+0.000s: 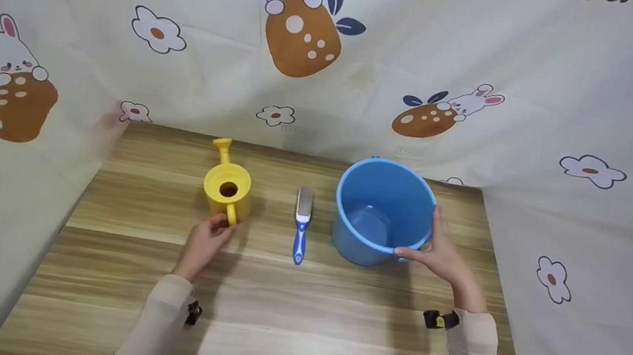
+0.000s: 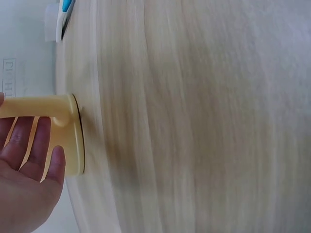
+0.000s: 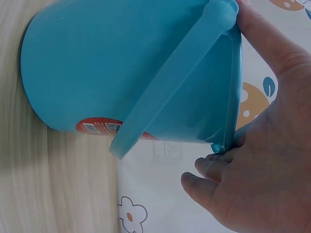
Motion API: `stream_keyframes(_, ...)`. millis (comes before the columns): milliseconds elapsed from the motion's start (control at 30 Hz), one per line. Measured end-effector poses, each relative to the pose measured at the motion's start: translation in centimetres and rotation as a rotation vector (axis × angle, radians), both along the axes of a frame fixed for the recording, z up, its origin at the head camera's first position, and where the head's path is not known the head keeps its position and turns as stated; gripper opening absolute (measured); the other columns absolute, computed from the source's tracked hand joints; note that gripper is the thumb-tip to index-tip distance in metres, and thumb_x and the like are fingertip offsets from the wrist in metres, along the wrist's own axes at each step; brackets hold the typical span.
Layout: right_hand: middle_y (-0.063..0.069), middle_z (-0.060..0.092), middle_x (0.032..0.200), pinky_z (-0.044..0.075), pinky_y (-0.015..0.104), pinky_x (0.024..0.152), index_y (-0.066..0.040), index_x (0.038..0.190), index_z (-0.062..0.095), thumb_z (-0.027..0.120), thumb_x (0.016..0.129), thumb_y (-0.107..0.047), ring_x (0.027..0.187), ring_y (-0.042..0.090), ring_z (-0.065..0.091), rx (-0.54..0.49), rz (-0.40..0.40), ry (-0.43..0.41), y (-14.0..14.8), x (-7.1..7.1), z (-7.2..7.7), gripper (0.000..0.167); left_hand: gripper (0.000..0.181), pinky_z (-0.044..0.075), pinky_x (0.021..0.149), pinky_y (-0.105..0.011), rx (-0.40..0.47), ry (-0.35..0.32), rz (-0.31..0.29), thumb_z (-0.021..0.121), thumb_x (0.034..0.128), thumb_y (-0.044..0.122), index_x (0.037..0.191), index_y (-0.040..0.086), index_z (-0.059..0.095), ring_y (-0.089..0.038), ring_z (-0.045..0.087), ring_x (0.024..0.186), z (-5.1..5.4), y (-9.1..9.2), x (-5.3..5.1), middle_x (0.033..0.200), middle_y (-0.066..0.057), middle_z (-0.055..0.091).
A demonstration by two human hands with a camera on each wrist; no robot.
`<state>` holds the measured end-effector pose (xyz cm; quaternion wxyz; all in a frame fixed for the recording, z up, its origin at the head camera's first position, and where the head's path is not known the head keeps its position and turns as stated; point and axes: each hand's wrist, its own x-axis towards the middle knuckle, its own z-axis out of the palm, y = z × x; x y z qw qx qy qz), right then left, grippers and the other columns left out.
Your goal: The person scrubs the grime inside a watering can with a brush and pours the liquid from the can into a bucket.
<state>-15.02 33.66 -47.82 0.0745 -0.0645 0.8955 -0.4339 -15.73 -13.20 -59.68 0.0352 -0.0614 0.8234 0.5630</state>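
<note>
At the left of the wooden table stands a yellow watering can (image 1: 240,207), its spout pointing to the back. My left hand (image 1: 207,243) holds its handle; in the left wrist view, fingers (image 2: 36,145) pass behind the handle (image 2: 36,106) and the thumb barely shows. A blue bucket (image 1: 364,252) stands upright at the right, open top up. My right hand (image 1: 443,255) grips its rim, thumb at the front and fingers along the right side. The bucket's hanging handle (image 3: 165,87) slants across its side in the right wrist view.
Between can and bucket lies a foot file (image 1: 302,223) with a grey face and a blue and white handle. A white cloth (image 1: 214,84) printed with rabbits and flowers rises behind and on both sides of the table (image 1: 300,329).
</note>
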Motion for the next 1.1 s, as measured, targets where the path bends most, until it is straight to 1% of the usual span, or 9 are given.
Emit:
stream_keyframes(133,0.025,-0.009,0.164,0.012,0.070,0.116,-0.007,0.157,-0.013,0.088,0.075,-0.024,0.151,0.048,0.000,0.009,0.010,0.012,0.1,-0.2,0.0,0.131,0.029,0.048,0.104,-0.045,-0.014,-0.009,-0.003,0.062,0.0966,0.014,0.120,-0.003,0.063,-0.035,0.062,0.119,0.3,-0.3,0.2,0.124,-0.023,0.066)
stream_keyframes(367,0.025,-0.008,0.164,0.014,0.069,0.116,-0.008,0.157,-0.015,0.087,0.076,-0.022,0.151,0.048,0.003,-0.003,0.020,0.001,0.3,-0.5,0.3,0.130,0.031,0.045,0.108,-0.046,0.026,-0.038,0.008,0.063,0.0960,0.014,0.122,-0.001,0.063,-0.035,0.059,0.124,1.0,-0.6,0.4,0.127,-0.022,0.065)
stream_keyframes(467,0.025,-0.007,0.164,0.015,0.070,0.116,-0.009,0.157,-0.015,0.087,0.076,-0.021,0.151,0.048,0.005,-0.010,0.030,0.000,0.3,-0.7,0.3,0.130,0.029,0.043,0.110,-0.047,0.023,-0.043,0.007,0.062,0.0968,0.014,0.122,0.000,0.064,-0.034,0.057,0.127,1.2,-0.9,0.5,0.127,-0.020,0.065)
stream_keyframes(600,0.025,-0.004,0.164,0.016,0.070,0.116,-0.009,0.158,-0.013,0.087,0.075,-0.020,0.150,0.048,0.008,-0.027,0.049,0.022,0.3,-0.9,0.3,0.130,0.026,0.044,0.109,-0.048,0.014,-0.029,0.001,0.060,0.0983,0.015,0.120,0.001,0.066,-0.034,0.057,0.126,1.6,-1.3,0.7,0.126,-0.020,0.066)
stream_keyframes(700,0.024,-0.005,0.164,0.015,0.070,0.116,-0.010,0.157,-0.014,0.087,0.075,-0.019,0.151,0.048,0.007,-0.034,0.057,0.024,0.3,-0.9,0.2,0.130,0.024,0.047,0.105,-0.045,0.019,-0.022,0.003,0.060,0.0991,0.016,0.117,0.002,0.067,-0.032,0.060,0.123,2.0,-1.5,0.8,0.123,-0.018,0.067)
stream_keyframes(833,0.023,-0.005,0.164,0.013,0.069,0.117,-0.009,0.157,-0.013,0.087,0.075,-0.020,0.151,0.046,0.004,-0.030,0.056,0.018,0.2,-1.1,0.3,0.130,0.021,0.048,0.100,-0.041,-0.012,0.009,0.009,0.060,0.0996,0.017,0.113,0.003,0.069,-0.029,0.061,0.119,2.6,-1.8,0.8,0.118,-0.016,0.070)
stream_keyframes(933,0.023,-0.004,0.164,0.013,0.069,0.117,-0.008,0.158,-0.011,0.087,0.075,-0.020,0.151,0.045,0.004,-0.022,0.054,0.018,0.2,-1.3,0.4,0.129,0.020,0.046,0.098,-0.040,-0.059,0.039,0.002,0.060,0.0993,0.017,0.111,0.003,0.070,-0.029,0.061,0.117,3.1,-2.2,0.6,0.115,-0.016,0.071)
stream_keyframes(1033,0.022,-0.001,0.164,0.015,0.071,0.115,-0.008,0.158,-0.009,0.088,0.074,-0.018,0.151,0.046,0.007,-0.024,0.062,0.027,0.1,-1.4,0.4,0.128,0.021,0.045,0.095,-0.038,-0.115,0.038,-0.009,0.059,0.0997,0.018,0.112,0.004,0.070,-0.028,0.061,0.116,3.8,-3.0,0.2,0.116,-0.016,0.071)
stream_keyframes(1100,0.023,0.001,0.164,0.016,0.071,0.114,-0.009,0.159,-0.006,0.088,0.073,-0.015,0.150,0.047,0.010,-0.041,0.072,0.043,0.1,-1.5,0.3,0.128,0.024,0.046,0.088,-0.035,-0.161,0.028,-0.019,0.057,0.1008,0.021,0.114,0.006,0.069,-0.028,0.061,0.111,4.5,-3.6,-0.1,0.119,-0.016,0.069)
